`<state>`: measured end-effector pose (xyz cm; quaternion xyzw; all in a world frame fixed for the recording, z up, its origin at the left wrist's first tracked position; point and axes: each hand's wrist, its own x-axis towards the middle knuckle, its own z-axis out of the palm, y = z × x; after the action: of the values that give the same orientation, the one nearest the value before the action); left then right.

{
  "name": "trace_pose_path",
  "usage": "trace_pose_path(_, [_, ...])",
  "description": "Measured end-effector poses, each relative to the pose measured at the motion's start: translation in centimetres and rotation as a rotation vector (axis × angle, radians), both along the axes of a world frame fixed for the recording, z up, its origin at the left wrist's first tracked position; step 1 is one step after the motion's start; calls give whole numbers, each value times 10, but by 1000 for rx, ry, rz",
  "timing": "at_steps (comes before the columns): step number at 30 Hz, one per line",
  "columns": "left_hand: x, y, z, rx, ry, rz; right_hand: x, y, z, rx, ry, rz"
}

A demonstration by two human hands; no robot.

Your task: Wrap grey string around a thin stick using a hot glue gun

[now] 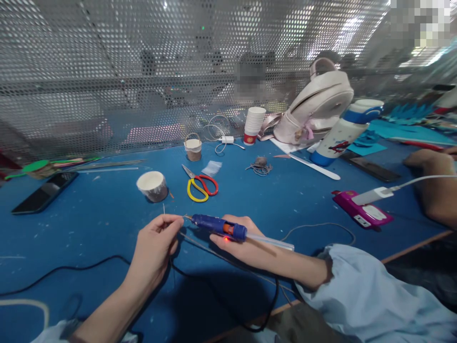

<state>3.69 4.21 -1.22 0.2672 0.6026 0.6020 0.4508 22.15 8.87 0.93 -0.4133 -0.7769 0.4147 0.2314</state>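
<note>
Right hand [246, 247] is curled around a blue glue gun [210, 224] mid-frame, nozzle pointing left — just beside the left hand [155, 243], thumb and fingertips pinched together on a thin grey cord [211, 251]. Scissors [193, 178] lie above them on the blue counter [250, 200], left of centre.

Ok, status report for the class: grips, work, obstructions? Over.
Right grip around blue glue gun, red light lit. Left grip apparently pinching thin gray cord, close to nozzle. Black cable looping nearby; scissors beyond, apart from both grips.
</note>
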Motion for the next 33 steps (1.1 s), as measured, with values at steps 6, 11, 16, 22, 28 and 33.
trace_pose_path(6, [1, 0, 0, -3, -1, 5, 0, 1, -2, 15, 10, 10])
trace_pose_path(11, [-1, 1, -1, -2, -6, 4, 1, 2, -6, 30, 42, -15])
trace_pose_path(16, [-1, 1, -2, 7, -17, 8, 1, -1, -1, 31, 0, 3])
trace_pose_path(22, [0, 1, -1, 1, -15, 8, 0, 1, 0, 36, 7, 10])
trace_pose_path(28, [-1, 1, -3, 2, -14, 9, 1, 0, -1, 46, 15, 3])
trace_pose_path(33, [-1, 2, -2, -1, -20, 7, 1, -1, -2, 19, -17, 13])
